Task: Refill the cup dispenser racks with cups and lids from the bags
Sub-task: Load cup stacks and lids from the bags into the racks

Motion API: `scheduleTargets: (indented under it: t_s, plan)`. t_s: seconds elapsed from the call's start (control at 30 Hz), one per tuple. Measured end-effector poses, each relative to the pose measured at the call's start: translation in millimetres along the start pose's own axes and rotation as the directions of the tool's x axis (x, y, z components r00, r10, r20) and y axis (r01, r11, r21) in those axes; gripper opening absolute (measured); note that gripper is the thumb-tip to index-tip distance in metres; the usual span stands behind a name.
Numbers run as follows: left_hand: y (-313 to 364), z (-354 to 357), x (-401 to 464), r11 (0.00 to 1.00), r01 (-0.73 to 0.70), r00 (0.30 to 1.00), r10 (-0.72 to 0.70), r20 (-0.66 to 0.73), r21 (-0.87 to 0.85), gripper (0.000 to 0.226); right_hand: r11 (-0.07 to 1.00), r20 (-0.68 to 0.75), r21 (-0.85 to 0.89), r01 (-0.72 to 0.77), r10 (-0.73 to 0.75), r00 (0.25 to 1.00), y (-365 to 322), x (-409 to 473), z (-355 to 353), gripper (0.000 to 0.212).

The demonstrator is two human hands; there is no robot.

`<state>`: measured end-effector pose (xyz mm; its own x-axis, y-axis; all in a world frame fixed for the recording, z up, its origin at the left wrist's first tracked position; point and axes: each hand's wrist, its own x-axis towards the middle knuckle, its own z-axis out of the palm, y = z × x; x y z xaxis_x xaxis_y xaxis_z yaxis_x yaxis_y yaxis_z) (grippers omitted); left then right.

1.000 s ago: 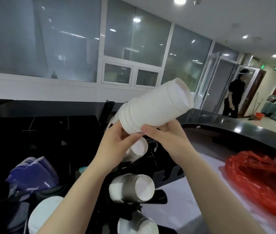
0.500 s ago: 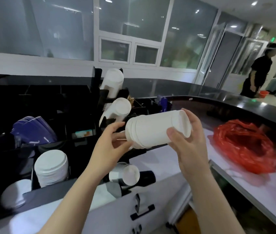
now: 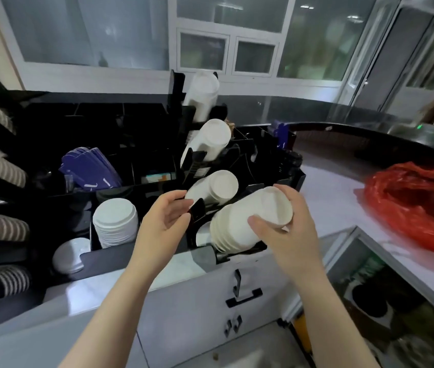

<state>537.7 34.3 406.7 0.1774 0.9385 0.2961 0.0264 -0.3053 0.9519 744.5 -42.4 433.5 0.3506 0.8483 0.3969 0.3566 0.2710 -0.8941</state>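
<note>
Loading the lowest slot of the black dispenser rack [image 3: 184,166], head view: the right hand [image 3: 289,235] gripped a nested stack of white paper cups [image 3: 239,221] near its mouth end, thumb and fingers curled round it, its other end lying at the slot. The left hand [image 3: 167,216] hovered beside a rack arm, fingers loosely spread, holding nothing. Seating it well probably called for keeping the stack aligned with the slot and steadying the rack. The slot's inside was hidden behind the stack. The red plastic bag [image 3: 417,205] hid its contents.
</note>
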Motion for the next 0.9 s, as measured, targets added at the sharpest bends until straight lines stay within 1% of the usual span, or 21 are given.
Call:
scheduleTargets:
  t_s: [0.13,0.23,0.4,0.53,0.6,0.7,0.8,0.83,0.9]
  plan:
    - [-10,-10,2,0.999,0.039,0.998,-0.041,0.044,0.037,0.043,0.984,0.064,-0.161,-0.079,0.091,0.994,16,-1,26,0.058]
    - [-19,-18,1,0.997,0.061,0.996,-0.063,0.067,0.039,0.043,0.936,0.096,-0.330,-0.120,0.160,0.982,28,-3,40,0.059]
    - [-31,-25,1,0.995,0.074,0.995,-0.078,0.063,0.070,0.040,0.804,0.091,-0.594,-0.030,0.105,0.990,45,0,60,0.070]
    - [-30,-28,-5,0.992,0.081,0.994,-0.088,0.068,0.094,0.039,0.687,0.110,-0.727,-0.018,0.143,0.984,38,19,63,0.067]
    - [-24,-27,-4,0.991,0.065,0.996,-0.072,0.051,0.117,0.040,0.654,0.128,-0.757,-0.008,0.161,0.979,35,28,63,0.069]
    - [-8,-13,-3,0.991,0.017,1.000,-0.020,0.019,0.134,0.043,0.667,0.188,-0.745,0.010,0.196,0.963,37,31,59,0.079]
    - [8,13,-7,0.987,-0.061,0.997,0.069,-0.046,0.149,0.043,0.745,0.279,-0.666,0.038,0.201,0.939,41,30,41,0.091]
    - [14,23,-8,0.985,-0.088,0.991,0.101,-0.083,0.149,0.042,0.777,0.307,-0.628,0.052,0.186,0.933,42,31,32,0.091]
    - [23,44,-10,0.982,-0.127,0.976,0.148,-0.159,0.137,0.040,0.817,0.373,-0.568,0.104,0.142,0.917,44,34,14,0.084]
